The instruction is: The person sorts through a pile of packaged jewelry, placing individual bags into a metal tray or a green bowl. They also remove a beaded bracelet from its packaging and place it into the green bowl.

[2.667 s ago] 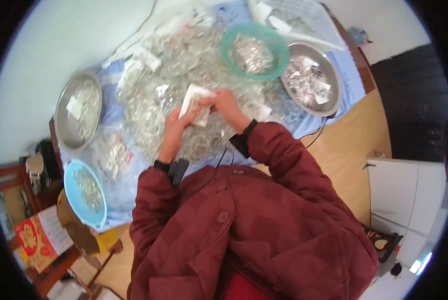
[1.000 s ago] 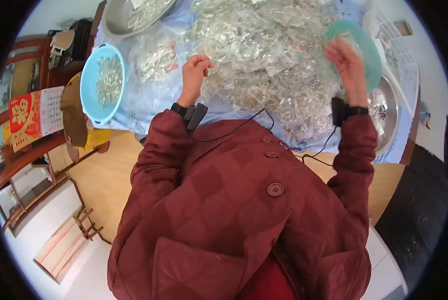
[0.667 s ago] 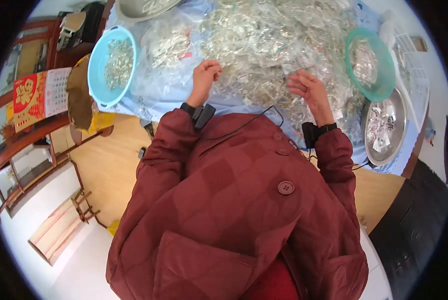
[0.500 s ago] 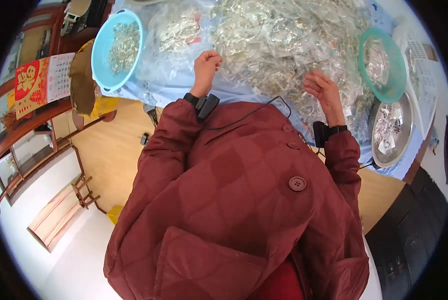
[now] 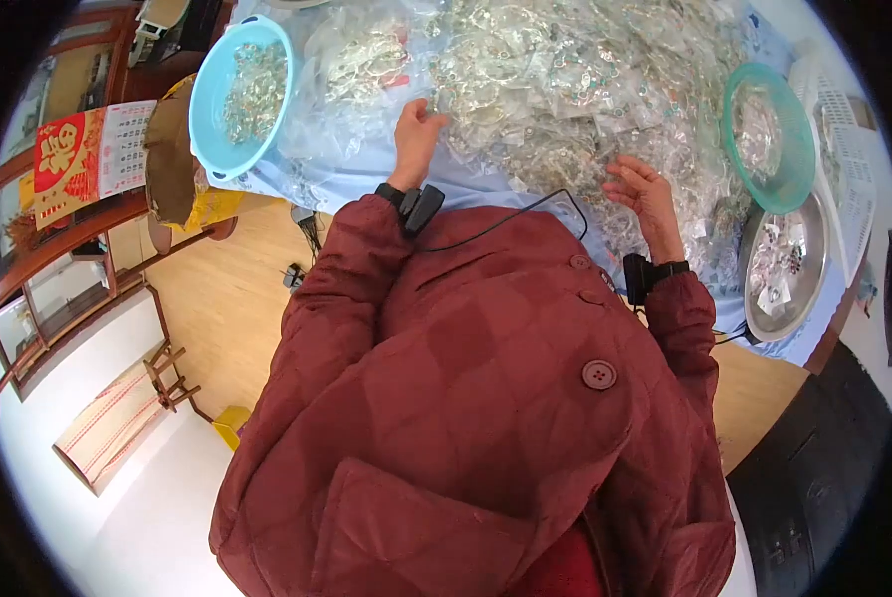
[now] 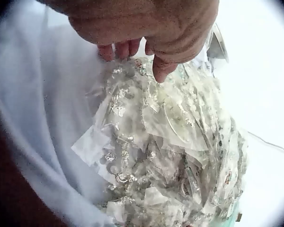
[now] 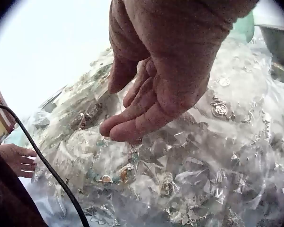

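Note:
A broad heap of clear plastic packets [image 5: 565,85] with silvery jewellery inside covers much of the table. Over its near left edge hovers my left hand [image 5: 416,141], fingers loosely bent and holding nothing; in the left wrist view the hand [image 6: 151,26] points down at the packets [image 6: 151,142]. My right hand [image 5: 648,199] is over the near right part of the heap, fingers half bent and slightly apart, thumb away from them. Seen from the right wrist, that hand [image 7: 165,71] has nothing in it, and the packets [image 7: 199,175] lie below the fingertips.
A green basket [image 5: 806,149] and a steel bowl [image 5: 816,261], both holding packets, stand at the right by a white basket [image 5: 854,129]. At the left are a blue basin [image 5: 205,109] and a smaller packet pile [image 5: 366,65]. A black cable [image 5: 511,219] crosses the coat front.
Both hands held a white-backed packet earlier; now they are apart and hold nothing. The right hand reached to the green basket, then came back over the heap. The head view has shifted.

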A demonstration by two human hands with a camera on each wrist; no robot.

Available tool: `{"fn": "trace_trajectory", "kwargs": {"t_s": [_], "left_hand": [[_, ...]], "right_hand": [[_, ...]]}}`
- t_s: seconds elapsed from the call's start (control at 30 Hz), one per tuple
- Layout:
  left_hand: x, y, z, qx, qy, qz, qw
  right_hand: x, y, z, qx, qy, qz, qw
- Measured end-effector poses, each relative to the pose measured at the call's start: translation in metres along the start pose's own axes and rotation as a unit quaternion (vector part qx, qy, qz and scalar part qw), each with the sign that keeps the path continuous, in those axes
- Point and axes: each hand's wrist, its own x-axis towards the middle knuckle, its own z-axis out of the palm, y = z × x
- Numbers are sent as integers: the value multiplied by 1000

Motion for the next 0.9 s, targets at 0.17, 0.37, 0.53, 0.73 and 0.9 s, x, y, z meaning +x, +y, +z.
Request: {"fn": "trace_trajectory", "kwargs": {"t_s": [0.17,0.37,0.53,0.73,0.9], "left_hand": [[13,0,2,11,-14,3,1000],[15,1,3,0,-10,-7,1000],[9,4,3,8,-37,13,999],[0,19,5,-26,-13,85,996],[-14,47,10,-109,-108,15,988]], "right_hand": [[0,-3,4,-19,11,-3,1000],[6,0,8,-62,4,-19,998],[7,14,0,-103,6,-62,993],[12,24,22,-545,87,-343,760],[33,19,9,-503,76,-266,819]]}}
